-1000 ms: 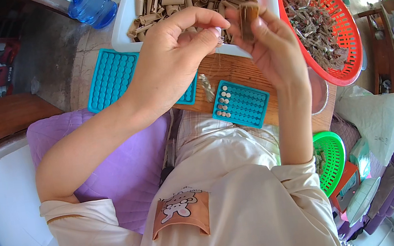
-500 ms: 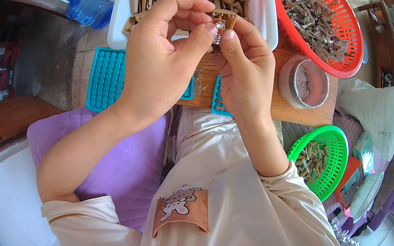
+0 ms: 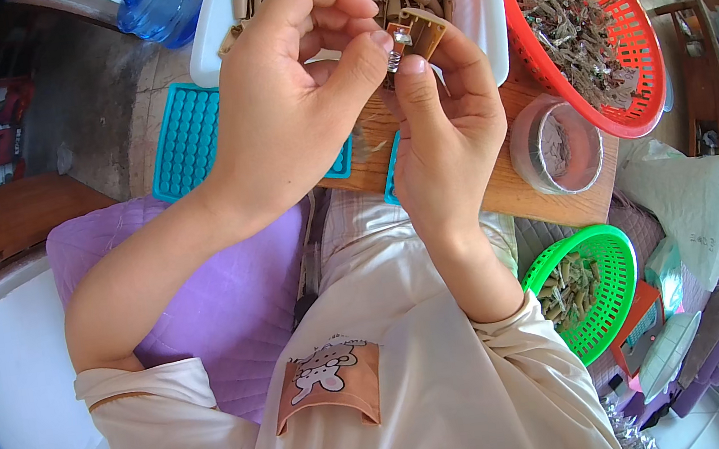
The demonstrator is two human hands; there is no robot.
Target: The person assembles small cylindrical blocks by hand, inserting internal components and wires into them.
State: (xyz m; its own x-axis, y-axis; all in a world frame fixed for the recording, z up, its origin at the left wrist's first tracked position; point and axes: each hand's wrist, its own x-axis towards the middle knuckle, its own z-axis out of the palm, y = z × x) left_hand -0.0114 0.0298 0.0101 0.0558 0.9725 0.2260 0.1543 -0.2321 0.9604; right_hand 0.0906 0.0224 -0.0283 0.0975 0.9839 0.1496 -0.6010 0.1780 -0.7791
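Both my hands meet over the near edge of a white tub (image 3: 493, 34) of tan plastic pieces. My right hand (image 3: 448, 122) grips a small tan plastic shell (image 3: 427, 27) between thumb and bent fingers, its hollow side partly visible. At its left side my left hand (image 3: 289, 106) pinches a small shiny metal part (image 3: 396, 49), with an orange-brown bit beside it, between thumb and forefinger. The metal part sits against the shell; whether it is fixed there I cannot tell. My left hand's other fingers are curled.
Blue dimpled tray (image 3: 187, 138) lies left on the wooden table (image 3: 548, 209), another blue tray (image 3: 392, 179) behind my right wrist. Right stand a red basket (image 3: 650, 50) of scraps, a clear round tub (image 3: 588, 167) and a green basket (image 3: 624, 267). Blue water jug (image 3: 159, 15) is far left.
The tan shell has tilted and swung slightly right, showing more of its hollow side. My left hand has risen a little; my right wrist has shifted slightly left.
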